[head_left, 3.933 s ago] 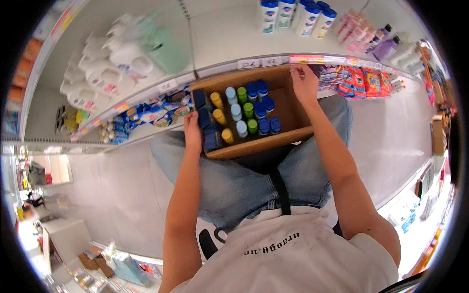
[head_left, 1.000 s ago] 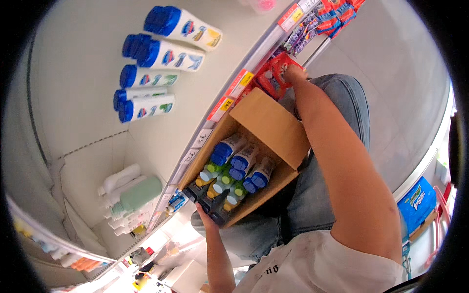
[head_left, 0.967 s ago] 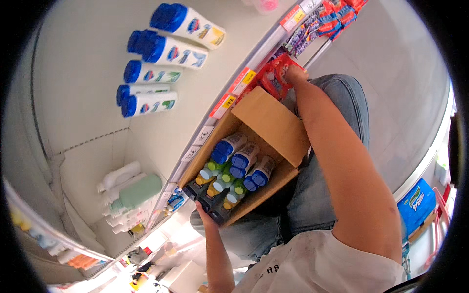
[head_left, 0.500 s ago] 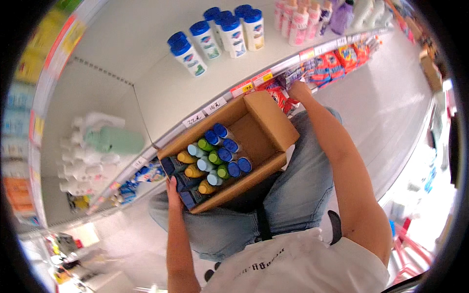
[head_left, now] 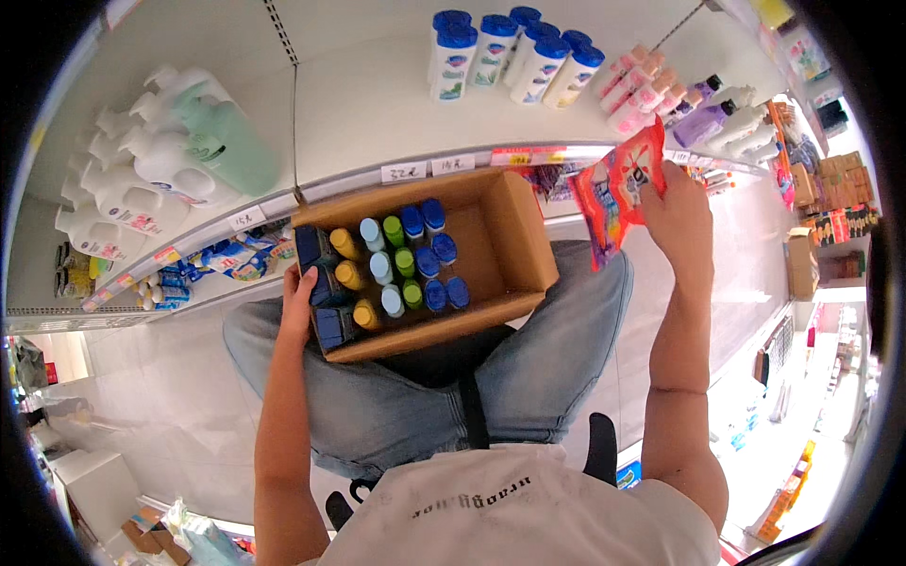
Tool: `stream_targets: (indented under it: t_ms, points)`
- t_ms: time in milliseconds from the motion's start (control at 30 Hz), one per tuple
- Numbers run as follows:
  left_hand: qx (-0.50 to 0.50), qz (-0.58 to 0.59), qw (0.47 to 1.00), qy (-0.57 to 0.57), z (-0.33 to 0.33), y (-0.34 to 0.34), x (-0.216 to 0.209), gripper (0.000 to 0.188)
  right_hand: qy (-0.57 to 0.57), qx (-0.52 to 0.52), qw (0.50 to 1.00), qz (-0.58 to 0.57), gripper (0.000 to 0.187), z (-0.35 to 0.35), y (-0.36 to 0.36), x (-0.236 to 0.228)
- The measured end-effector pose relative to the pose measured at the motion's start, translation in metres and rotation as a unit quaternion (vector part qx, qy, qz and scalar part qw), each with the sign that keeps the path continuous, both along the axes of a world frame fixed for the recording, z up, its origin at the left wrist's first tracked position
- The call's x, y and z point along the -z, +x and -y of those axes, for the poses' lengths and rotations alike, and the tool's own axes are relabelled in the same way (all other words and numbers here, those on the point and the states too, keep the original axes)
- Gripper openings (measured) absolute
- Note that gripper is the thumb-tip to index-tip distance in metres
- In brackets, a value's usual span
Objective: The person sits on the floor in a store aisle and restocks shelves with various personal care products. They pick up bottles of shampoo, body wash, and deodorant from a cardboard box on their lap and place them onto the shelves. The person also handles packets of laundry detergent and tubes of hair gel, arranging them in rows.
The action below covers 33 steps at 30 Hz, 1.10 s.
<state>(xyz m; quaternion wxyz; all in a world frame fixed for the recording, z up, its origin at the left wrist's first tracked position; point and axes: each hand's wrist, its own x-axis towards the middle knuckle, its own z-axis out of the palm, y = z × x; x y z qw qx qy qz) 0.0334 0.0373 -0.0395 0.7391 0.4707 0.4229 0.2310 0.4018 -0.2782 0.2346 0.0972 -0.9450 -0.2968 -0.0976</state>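
On the lap, left hand [head_left: 300, 300] grips the cardboard box [head_left: 514, 247] edge; right hand [head_left: 681, 215] clasps a red packet [head_left: 618, 189].

- left hand [head_left: 300, 300] fingers dip inside the cardboard box [head_left: 510, 241], tips hidden behind the dark packs
- bottles in the box only show caps
- red packet [head_left: 618, 193] print too blurry

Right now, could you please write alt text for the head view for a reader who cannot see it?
A seated person's right hand holds up a red packet, while the left hand steadies a cardboard box of coloured-capped bottles on their lap. Shop shelves ahead hold more bottles.
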Motion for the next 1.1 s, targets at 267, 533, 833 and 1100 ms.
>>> stream_targets:
  t_ms: [267,533,833,1100]
  points:
    - [0.011,0.001,1.000,0.007,-0.001,-0.001,0.006,0.055,0.102,-0.104,0.974,-0.172,0.017,-0.015,-0.034,-0.010]
    - [0.010,0.000,1.000,0.006,-0.005,-0.003,0.015,0.057,0.042,-0.190,0.973,-0.128,0.017,-0.052,-0.062,0.054]
    - [0.018,-0.009,0.999,0.031,-0.001,-0.002,0.008,0.054,0.050,-0.151,0.985,-0.073,0.017,-0.082,-0.074,0.078]
    - [0.014,-0.003,1.000,0.024,0.000,-0.001,0.009,0.056,0.066,-0.170,0.973,-0.145,0.018,-0.091,-0.070,0.145]
